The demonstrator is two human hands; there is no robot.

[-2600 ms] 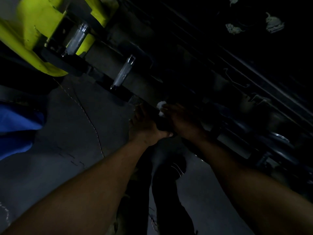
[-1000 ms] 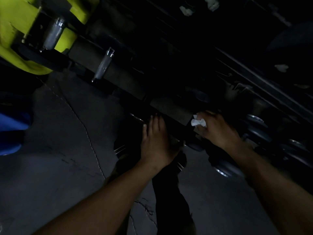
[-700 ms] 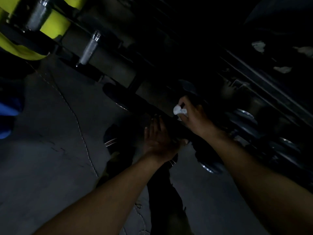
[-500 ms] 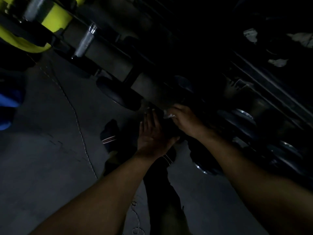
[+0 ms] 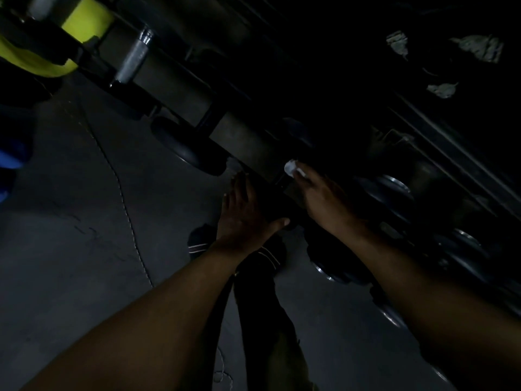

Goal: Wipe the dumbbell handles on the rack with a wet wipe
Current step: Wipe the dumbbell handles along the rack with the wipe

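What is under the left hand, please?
The left hand lies flat with straight fingers on a dark dumbbell at the rack's front rail. The hand and the darkness hide its handle. The right hand holds the wet wipe beside it.

Upper left, a dumbbell handle point(image 5: 132, 59) shows bright knurled metal; the rack rail point(image 5: 174, 86) is dull matt grey; at right, dumbbell ends point(image 5: 392, 187) gleam; the floor point(image 5: 70, 221) looks rough, cracked concrete
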